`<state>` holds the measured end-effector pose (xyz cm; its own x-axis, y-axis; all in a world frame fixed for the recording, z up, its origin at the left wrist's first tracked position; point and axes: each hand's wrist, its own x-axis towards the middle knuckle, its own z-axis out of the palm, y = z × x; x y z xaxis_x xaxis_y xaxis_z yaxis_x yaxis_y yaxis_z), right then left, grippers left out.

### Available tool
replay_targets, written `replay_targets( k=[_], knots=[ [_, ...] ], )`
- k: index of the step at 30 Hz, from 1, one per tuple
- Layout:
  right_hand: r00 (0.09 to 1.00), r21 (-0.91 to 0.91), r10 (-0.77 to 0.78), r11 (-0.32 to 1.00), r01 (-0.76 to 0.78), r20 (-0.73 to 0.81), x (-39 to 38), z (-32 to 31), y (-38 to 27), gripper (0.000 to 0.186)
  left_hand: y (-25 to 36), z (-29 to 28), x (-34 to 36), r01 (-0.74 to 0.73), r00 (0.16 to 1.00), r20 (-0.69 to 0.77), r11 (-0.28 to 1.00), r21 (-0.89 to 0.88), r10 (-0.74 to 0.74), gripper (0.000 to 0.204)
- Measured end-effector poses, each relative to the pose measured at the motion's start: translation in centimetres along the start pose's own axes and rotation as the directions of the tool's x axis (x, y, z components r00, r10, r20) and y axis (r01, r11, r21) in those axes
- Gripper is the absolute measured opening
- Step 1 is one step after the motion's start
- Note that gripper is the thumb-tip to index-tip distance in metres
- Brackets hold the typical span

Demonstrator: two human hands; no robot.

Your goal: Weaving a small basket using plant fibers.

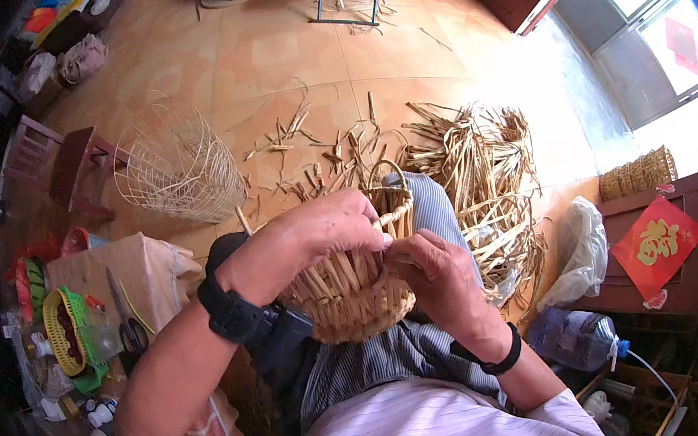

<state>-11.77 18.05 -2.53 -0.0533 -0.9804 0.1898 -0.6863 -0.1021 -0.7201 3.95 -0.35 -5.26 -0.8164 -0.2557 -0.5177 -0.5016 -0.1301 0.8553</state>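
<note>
A woven straw basket (345, 300) with an arched handle (386, 164) rests on my lap, pale upright strips round its body. My left hand (337, 224) reaches over its top, fingers closed on the rim near the handle. My right hand (437, 272) is at the basket's right side, thumb and finger pinched at the rim just below the left fingertips; any strip between them is too small to make out. A pale rod (242, 220) sticks up at the basket's left.
Dried strips (471, 152) lie heaped right front, beside a plastic bag (572, 248) and water jug (569, 335). An open frame of canes (180, 168) stands left front. A cloth-covered table (148, 267) at left holds scissors (131, 329) and colored baskets (69, 327). Chairs stand beyond.
</note>
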Motion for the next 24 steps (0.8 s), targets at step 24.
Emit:
replay_targets(
  k=[24],
  knots=[
    [0.957, 0.184, 0.235, 0.962, -0.204, -0.170, -1.2, 1.9, -1.1, 0.017, 4.0, 0.0, -0.6, -0.014, 1.000, 0.003, 0.956, 0.295, 0.014, 0.036]
  ],
)
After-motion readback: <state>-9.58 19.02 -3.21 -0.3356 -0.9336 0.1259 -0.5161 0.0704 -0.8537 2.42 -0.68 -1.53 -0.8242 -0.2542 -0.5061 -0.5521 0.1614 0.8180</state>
